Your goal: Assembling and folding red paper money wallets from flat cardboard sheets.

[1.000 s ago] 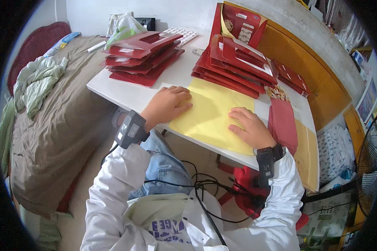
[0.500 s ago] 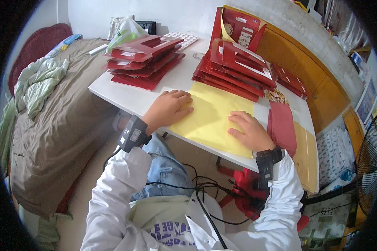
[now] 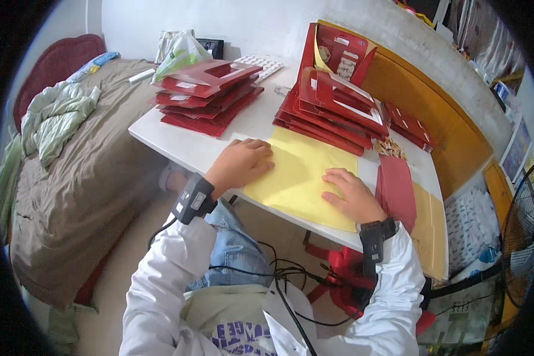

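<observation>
Both hands lie open and flat, left hand (image 3: 243, 161) and right hand (image 3: 351, 194), on the yellow sheet (image 3: 302, 178) on the counter (image 3: 178, 139); likely light, floppy, slippery paper, best pinched at an edge.

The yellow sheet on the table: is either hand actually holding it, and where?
Nothing is gripped. Both the left hand and right hand lie flat on the yellow sheet, palms down, pressing it onto the white table.
</observation>
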Demonstrator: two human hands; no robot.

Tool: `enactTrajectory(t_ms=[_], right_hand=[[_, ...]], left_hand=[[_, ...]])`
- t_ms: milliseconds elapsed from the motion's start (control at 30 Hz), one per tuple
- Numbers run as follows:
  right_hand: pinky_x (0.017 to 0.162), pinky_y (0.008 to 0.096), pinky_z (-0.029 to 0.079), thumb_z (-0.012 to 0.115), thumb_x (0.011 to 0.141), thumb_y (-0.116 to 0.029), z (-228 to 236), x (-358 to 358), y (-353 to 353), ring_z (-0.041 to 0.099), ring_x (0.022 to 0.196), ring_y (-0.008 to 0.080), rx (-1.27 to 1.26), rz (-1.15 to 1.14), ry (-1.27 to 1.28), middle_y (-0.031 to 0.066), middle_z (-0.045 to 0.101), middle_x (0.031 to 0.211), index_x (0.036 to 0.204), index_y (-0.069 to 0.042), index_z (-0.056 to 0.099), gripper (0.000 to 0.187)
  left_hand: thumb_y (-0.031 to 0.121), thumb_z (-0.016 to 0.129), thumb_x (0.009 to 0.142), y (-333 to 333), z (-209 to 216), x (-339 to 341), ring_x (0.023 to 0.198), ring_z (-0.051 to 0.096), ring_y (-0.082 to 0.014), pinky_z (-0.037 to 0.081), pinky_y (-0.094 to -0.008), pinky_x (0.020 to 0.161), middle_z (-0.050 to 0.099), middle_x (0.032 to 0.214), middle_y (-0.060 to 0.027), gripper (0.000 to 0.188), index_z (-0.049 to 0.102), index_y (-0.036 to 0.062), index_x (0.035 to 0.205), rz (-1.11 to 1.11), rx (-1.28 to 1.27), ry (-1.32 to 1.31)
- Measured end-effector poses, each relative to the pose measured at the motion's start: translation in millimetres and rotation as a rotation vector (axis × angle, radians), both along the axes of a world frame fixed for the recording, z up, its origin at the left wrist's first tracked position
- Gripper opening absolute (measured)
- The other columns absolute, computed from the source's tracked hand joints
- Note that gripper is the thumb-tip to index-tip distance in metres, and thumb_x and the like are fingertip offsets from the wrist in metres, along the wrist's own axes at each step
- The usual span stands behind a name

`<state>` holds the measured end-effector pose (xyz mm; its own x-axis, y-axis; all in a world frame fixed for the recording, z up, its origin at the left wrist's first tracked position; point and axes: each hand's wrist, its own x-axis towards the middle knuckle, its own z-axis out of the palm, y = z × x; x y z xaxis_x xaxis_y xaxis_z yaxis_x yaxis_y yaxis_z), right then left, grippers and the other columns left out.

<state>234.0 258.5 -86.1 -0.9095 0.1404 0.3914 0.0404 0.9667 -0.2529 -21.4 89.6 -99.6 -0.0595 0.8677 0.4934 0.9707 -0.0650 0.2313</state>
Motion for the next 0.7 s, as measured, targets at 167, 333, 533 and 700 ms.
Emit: enactTrajectory(t_ms=[167, 333, 533, 700], right_hand=[[0.094, 0.0400, 0.043, 0.065, 0.085, -0.028, 3, 4, -7, 0.054, 0.110, 0.0345, 0.003, -0.026, -0.021, 0.0170, 0.056, 0.118, 0.110, -0.001, 0.060, 0.038], [0.098, 0.0372, 0.041, 0.064, 0.085, -0.026, 3, -1, 1, 0.051, 0.115, 0.0324, -0.020, -0.029, -0.066, 0.0154, 0.054, 0.122, 0.114, 0.000, 0.058, 0.039], [0.098, 0.0368, 0.041, 0.063, 0.087, -0.027, 2, -2, 2, 0.052, 0.115, 0.0323, -0.039, -0.014, -0.056, 0.0158, 0.054, 0.121, 0.114, 0.000, 0.057, 0.039], [0.097, 0.0376, 0.042, 0.063, 0.087, -0.028, 2, -2, 2, 0.052, 0.115, 0.0331, 0.011, -0.014, -0.055, 0.0152, 0.054, 0.122, 0.114, 0.000, 0.057, 0.039]], left_hand=[[0.027, 0.057, 0.088, -3, -1, 3, 0.108, 0.056, -0.0299, 0.043, -0.0419, 0.091, 0.061, 0.117, -0.0131, 0.030, 0.063, 0.0039, 0.106, -0.020, 0.010, -0.029], [0.027, 0.057, 0.087, 5, -3, -5, 0.103, 0.058, -0.0299, 0.044, -0.0414, 0.088, 0.062, 0.111, -0.0128, 0.029, 0.063, 0.0036, 0.103, -0.025, 0.053, 0.005], [0.032, 0.054, 0.088, 6, -6, -8, 0.104, 0.058, -0.0280, 0.044, -0.0395, 0.089, 0.063, 0.113, -0.0092, 0.032, 0.066, 0.0060, 0.102, -0.014, 0.101, 0.049], [0.025, 0.056, 0.089, 4, -1, -1, 0.105, 0.058, -0.0327, 0.046, -0.0408, 0.090, 0.062, 0.115, -0.0151, 0.029, 0.065, 0.0023, 0.104, -0.008, 0.029, -0.002]])
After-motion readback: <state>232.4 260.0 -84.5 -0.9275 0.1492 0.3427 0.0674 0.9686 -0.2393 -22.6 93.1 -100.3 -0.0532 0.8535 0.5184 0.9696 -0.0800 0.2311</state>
